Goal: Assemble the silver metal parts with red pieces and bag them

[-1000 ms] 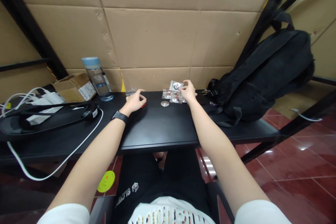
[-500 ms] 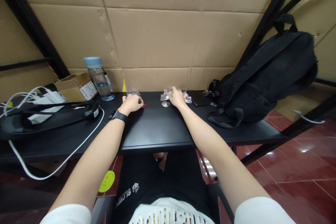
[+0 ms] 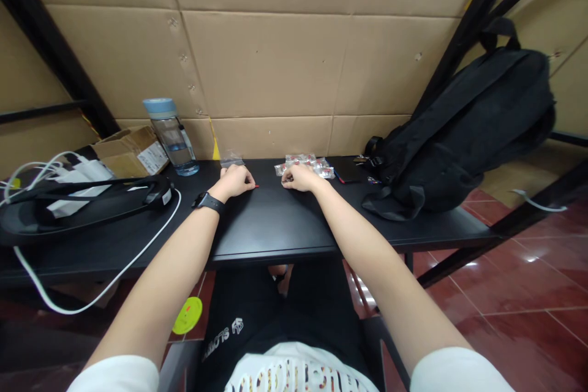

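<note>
Taking the pile of packets [image 3: 324,169] as landmark: it is lying on the black table [image 3: 275,226], apparently kept near the right hand for easy reach. The right hand [image 3: 299,177] is resting at the pile's near edge, fingertips curling narrowly together; whether they are holding anything, I cannot tell. The left hand [image 3: 236,182], left of the pile, is pinching a small red piece [image 3: 256,186], presumably kept low for steadiness. The clear packets are containing red bits (too small to identify). A thin bag [image 3: 231,160] is lying left of the pile, behind the left hand, its contents not showing. Farther left, a bottle [image 3: 176,146] is holding clear liquid; a cardboard box [image 3: 128,150] is standing beside it, contents hidden.
</note>
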The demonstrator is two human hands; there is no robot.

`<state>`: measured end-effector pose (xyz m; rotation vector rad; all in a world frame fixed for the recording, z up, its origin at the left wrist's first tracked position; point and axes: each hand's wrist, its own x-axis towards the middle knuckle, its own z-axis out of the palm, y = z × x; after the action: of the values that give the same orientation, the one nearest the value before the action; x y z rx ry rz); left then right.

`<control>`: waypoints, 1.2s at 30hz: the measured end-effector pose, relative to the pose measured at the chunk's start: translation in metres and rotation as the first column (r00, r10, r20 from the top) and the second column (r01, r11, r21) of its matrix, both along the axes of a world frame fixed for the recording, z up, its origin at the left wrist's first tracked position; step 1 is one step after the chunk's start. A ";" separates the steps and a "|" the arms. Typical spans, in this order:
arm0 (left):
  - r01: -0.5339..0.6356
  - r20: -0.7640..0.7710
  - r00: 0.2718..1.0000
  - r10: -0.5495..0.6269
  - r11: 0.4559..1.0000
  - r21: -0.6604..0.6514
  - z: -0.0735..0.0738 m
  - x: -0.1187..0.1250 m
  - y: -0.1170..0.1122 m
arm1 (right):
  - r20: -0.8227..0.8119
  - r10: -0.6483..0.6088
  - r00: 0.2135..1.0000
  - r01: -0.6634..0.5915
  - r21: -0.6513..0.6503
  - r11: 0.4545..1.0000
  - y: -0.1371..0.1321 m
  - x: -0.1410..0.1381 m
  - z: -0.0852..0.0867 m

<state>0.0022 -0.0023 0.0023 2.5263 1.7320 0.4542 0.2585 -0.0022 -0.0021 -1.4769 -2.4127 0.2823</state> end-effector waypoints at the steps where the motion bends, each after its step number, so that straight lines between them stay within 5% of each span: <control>1: 0.021 0.004 1.000 -0.021 1.000 -0.005 0.000 0.001 -0.001 | -0.005 0.032 0.999 -0.032 -0.016 0.999 -0.001 0.000 0.002; 12: 0.089 -0.059 0.994 -0.091 0.996 -0.025 -0.002 0.014 -0.006 | 0.078 -0.013 0.997 0.012 0.004 1.000 -0.012 0.001 0.011; 19: 0.123 -0.130 0.985 -0.110 0.988 0.092 -0.006 0.017 -0.008 | 0.105 0.052 0.993 -0.055 0.027 0.998 -0.013 -0.002 0.010; 30: 0.131 0.204 0.966 -0.160 0.980 0.150 0.002 0.021 -0.010 | -0.081 0.134 0.988 -0.111 0.238 0.965 -0.004 0.001 0.004; 36: 0.135 0.264 0.947 -0.181 0.973 0.185 -0.002 0.022 -0.011 | -0.130 0.140 0.982 -0.107 0.231 0.967 0.003 0.000 -0.004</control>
<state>0.0242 -0.0131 0.0001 2.5290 1.4323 0.9277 0.2584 0.0011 -0.0060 -1.1698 -2.3357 0.1344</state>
